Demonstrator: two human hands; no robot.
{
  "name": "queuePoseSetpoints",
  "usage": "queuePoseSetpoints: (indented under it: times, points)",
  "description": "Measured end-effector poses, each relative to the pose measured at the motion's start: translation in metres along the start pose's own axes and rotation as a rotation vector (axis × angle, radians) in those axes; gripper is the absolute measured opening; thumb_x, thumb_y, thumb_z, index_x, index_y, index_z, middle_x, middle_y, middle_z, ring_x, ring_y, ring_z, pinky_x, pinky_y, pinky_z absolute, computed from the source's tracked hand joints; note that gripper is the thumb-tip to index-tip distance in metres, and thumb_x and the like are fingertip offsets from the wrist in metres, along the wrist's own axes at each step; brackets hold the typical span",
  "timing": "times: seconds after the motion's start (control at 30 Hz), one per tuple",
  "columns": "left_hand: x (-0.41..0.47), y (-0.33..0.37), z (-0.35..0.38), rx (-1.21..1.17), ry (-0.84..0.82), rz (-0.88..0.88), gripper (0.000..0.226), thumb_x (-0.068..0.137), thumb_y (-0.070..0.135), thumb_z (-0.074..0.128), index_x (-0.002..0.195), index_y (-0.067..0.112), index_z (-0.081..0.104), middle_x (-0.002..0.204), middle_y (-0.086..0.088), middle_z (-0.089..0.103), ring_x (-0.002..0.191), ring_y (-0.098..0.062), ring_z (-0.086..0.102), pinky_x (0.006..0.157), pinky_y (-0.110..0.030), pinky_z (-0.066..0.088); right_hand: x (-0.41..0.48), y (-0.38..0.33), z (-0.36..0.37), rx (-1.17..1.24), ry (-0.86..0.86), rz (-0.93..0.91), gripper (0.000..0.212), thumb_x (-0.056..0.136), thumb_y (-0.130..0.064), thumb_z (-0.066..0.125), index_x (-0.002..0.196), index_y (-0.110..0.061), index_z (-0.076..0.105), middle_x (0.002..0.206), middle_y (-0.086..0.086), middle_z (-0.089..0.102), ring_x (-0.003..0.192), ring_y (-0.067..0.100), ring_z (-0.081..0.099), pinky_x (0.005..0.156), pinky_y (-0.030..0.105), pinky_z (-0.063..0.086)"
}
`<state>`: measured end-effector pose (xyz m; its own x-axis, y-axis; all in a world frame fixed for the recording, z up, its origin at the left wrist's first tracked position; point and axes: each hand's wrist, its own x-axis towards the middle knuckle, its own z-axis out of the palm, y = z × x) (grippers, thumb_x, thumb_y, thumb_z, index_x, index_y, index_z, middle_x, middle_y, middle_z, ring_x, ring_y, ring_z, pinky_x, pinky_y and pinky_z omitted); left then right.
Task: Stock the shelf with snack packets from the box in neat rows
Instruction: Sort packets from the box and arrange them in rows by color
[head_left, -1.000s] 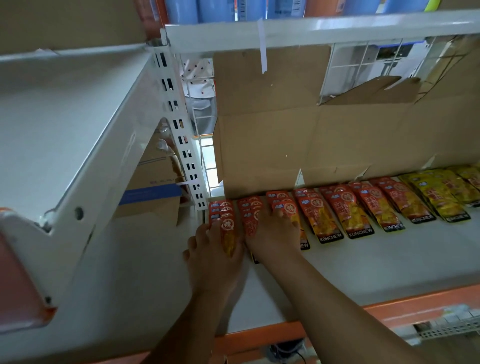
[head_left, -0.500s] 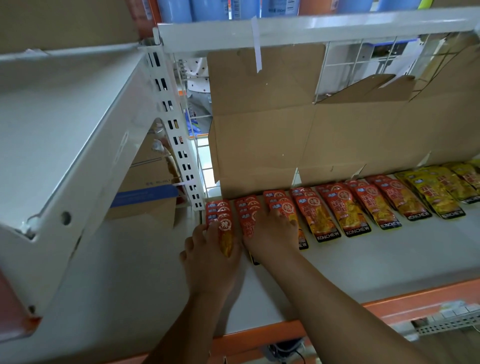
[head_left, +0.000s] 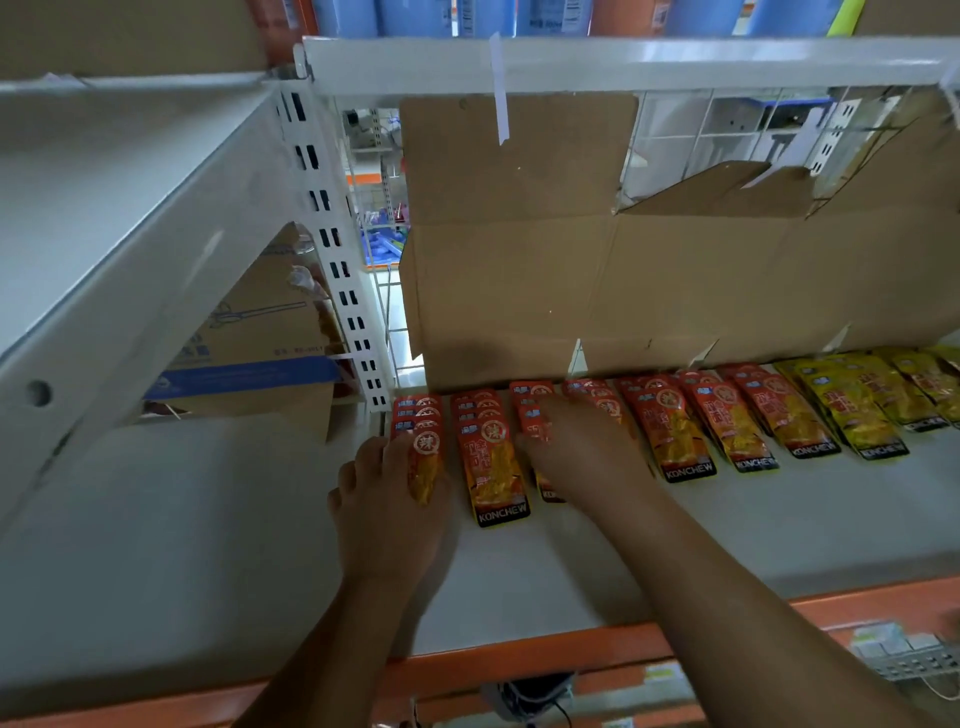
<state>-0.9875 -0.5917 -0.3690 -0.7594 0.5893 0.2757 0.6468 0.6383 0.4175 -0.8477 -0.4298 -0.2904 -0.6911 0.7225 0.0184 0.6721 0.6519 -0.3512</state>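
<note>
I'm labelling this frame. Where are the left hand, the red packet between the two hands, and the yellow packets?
left hand (head_left: 387, 514), head view, back of the hand
red packet between the hands (head_left: 493, 473), head view, middle of its front
yellow packets (head_left: 857, 415), head view, face of the front packet

The left hand (head_left: 387, 499) and right hand (head_left: 582, 452) are seen bare, and both forearms are shown uncovered down to the frame's lower edge.
</note>
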Motion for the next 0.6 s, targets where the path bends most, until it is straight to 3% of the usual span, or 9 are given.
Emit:
queuePoseSetpoints:
  times: [0.07, 0.13, 0.2, 0.3, 0.43, 0.6]
  points:
    - [-0.001, 0.001, -0.002, 0.026, 0.016, 0.027, 0.05, 0.089, 0.053, 0.057, 0.131, 0.026, 0.057, 0.132, -0.006, 0.058, 0.113, -0.037, 0.057, 0.091, -0.053, 0.048, 0.0, 0.036, -0.024, 0.008, -0.007, -0.013, 0.02, 0.095, -0.036, 0.057, 0.108, -0.022, 0.064, 0.105, 0.003, 0.064, 0.096, 0.026, 0.062, 0.07, 0.033, 0.045]
    - [-0.006, 0.008, -0.002, 0.049, 0.044, 0.091, 0.054, 0.086, 0.053, 0.05, 0.132, 0.025, 0.056, 0.135, -0.007, 0.058, 0.115, -0.037, 0.056, 0.092, -0.054, 0.047, 0.003, 0.073, -0.04, -0.009, -0.007, -0.012, 0.006, 0.093, -0.026, 0.056, 0.093, -0.028, 0.061, 0.087, -0.003, 0.062, 0.082, 0.023, 0.06, 0.061, 0.03, 0.039]
    - [-0.014, 0.026, 0.003, 0.006, 0.081, 0.147, 0.051, 0.086, 0.047, 0.054, 0.132, 0.024, 0.059, 0.138, -0.008, 0.058, 0.12, -0.037, 0.054, 0.096, -0.054, 0.045, 0.01, 0.104, -0.042, -0.077, 0.034, -0.041, 0.013, 0.092, -0.026, 0.051, 0.081, -0.031, 0.05, 0.07, -0.006, 0.056, 0.065, 0.016, 0.058, 0.053, 0.029, 0.039]
    - [-0.032, 0.073, 0.019, -0.062, 0.093, 0.287, 0.052, 0.085, 0.04, 0.059, 0.134, 0.021, 0.065, 0.137, -0.008, 0.061, 0.125, -0.036, 0.053, 0.104, -0.054, 0.041, 0.019, 0.134, -0.034, -0.099, -0.021, -0.11, 0.014, 0.094, -0.027, 0.049, 0.079, -0.029, 0.05, 0.066, -0.004, 0.058, 0.054, 0.007, 0.057, 0.05, 0.03, 0.046]
    - [-0.053, 0.147, 0.05, -0.063, 0.051, 0.429, 0.049, 0.083, 0.036, 0.062, 0.128, 0.019, 0.065, 0.131, -0.007, 0.063, 0.119, -0.032, 0.054, 0.098, -0.046, 0.039, 0.033, 0.141, -0.027, -0.034, -0.113, -0.238, 0.014, 0.091, -0.011, 0.053, 0.089, -0.023, 0.058, 0.086, -0.007, 0.056, 0.073, 0.015, 0.058, 0.061, 0.033, 0.045]
    - [-0.058, 0.194, 0.077, 0.134, -0.118, 0.33, 0.054, 0.081, 0.047, 0.061, 0.13, 0.026, 0.066, 0.135, -0.005, 0.06, 0.129, -0.034, 0.047, 0.096, -0.059, 0.047, 0.059, 0.152, -0.02, -0.003, -0.121, -0.326, 0.028, 0.088, -0.013, 0.058, 0.114, -0.02, 0.067, 0.117, 0.005, 0.065, 0.106, 0.026, 0.064, 0.082, 0.035, 0.052]
